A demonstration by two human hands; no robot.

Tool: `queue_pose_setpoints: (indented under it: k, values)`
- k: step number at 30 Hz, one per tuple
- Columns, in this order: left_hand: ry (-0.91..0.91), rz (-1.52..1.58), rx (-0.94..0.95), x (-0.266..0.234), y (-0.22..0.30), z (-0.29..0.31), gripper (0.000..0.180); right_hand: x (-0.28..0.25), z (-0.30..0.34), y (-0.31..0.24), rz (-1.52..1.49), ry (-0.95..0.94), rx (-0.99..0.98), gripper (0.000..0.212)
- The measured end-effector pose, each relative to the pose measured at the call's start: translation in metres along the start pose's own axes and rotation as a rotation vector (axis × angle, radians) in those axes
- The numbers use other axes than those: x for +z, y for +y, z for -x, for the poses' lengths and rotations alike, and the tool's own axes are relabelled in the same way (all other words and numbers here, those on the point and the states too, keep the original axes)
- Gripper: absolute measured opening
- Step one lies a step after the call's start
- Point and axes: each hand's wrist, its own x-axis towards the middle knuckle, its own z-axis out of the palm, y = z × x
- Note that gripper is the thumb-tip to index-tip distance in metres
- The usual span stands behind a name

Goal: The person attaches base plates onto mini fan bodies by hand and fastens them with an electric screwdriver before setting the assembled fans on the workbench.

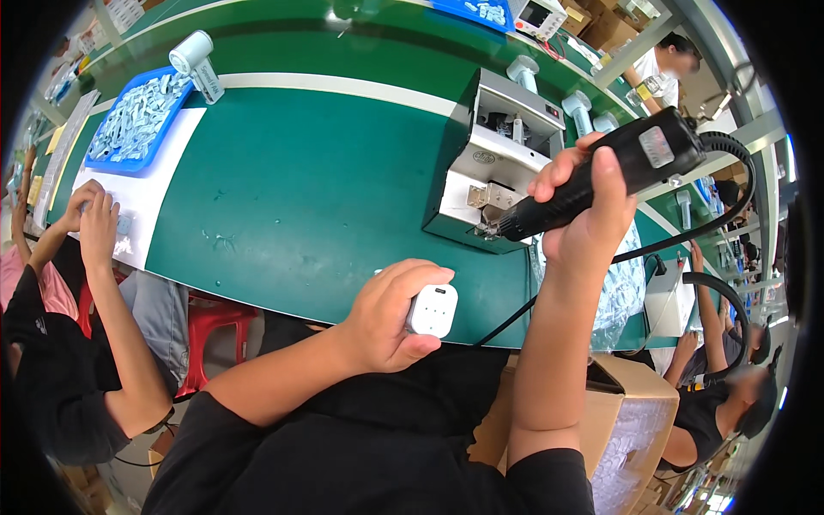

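My left hand [378, 319] is closed around a small white plastic housing [436, 307] with rounded corners, a dark slot and several small holes in its upward face. It holds this housing just over the table's front edge. My right hand [588, 210] grips a black electric screwdriver [639, 156], which is tilted with its tip down to the left. The screwdriver's tip is at the metal outlet of a box-shaped screw feeder [468, 172]; whether a screw sits on the bit is too small to tell.
A green table [292, 189] stretches before me. At left, a blue tray [180, 99] holds many pale blue parts, beside a handheld fan [199, 64]; a co-worker's hands [99, 215] are nearby. Clear plastic bags [618, 296] and a cardboard box [605, 386] are at right. Black cables cross there.
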Motion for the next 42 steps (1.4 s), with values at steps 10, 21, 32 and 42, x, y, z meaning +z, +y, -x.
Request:
queue_pose_setpoints:
  k: [10, 21, 32, 42]
  values:
    - [-0.128, -0.069, -0.06, 0.005, 0.011, -0.007, 0.06, 0.015, 0.041, -0.088, -0.18, -0.237, -0.114, 0.059]
    - [-0.155, -0.122, -0.064, 0.006, 0.014, -0.008, 0.063, 0.037, 0.061, -0.091, -0.166, -0.32, -0.115, 0.055]
    - [-0.179, -0.097, -0.08, 0.004, 0.014, -0.01, 0.063, 0.03, 0.051, -0.09, -0.081, -0.399, -0.027, 0.051]
    - [-0.045, -0.052, -0.112, -0.004, 0.006, 0.006, 0.063, 0.021, 0.043, -0.079, -0.241, -0.375, -0.153, 0.054]
